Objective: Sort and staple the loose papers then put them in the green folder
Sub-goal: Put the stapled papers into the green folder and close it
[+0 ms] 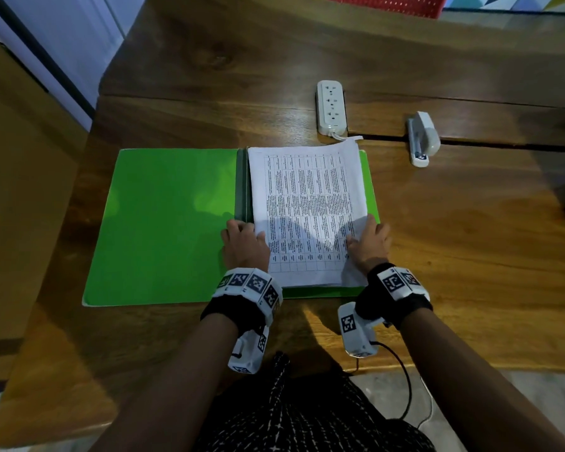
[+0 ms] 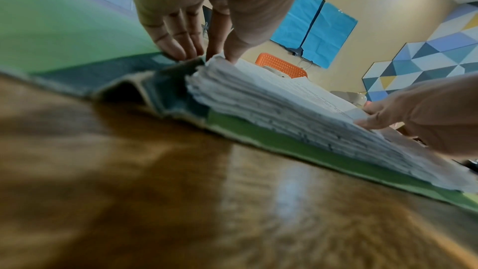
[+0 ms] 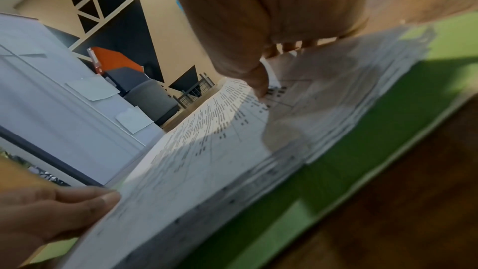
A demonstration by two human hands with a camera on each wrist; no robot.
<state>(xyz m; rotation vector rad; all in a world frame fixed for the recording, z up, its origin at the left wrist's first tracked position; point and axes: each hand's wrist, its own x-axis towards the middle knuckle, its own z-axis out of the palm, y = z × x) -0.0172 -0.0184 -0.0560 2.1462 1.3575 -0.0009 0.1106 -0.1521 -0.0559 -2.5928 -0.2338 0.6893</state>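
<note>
- The wooden surface (image 1: 437, 223) fills most of the head view. A white power strip (image 1: 331, 107) sits at upper centre, just beyond the top edge of the papers, and a white stapler (image 1: 422, 138) lies to its right, well apart from both your hands.
- The green folder (image 1: 163, 223) lies open flat at centre-left, its left cover bare. The stack of papers (image 1: 307, 207) rests on its right half, printed table facing up.
- Your left hand (image 1: 243, 244) sits at the stack's lower left corner by the spine; the left wrist view shows its fingers (image 2: 178, 42) straight on the spine and the thumb on the paper edge, gripping nothing.
- Your right hand (image 1: 369, 243) is at the lower right corner; the right wrist view shows its thumb on the top sheet, but whether the fingers grip the edge I cannot tell.
- Only the left wrist view reveals the stack's thick, ragged edge.
</note>
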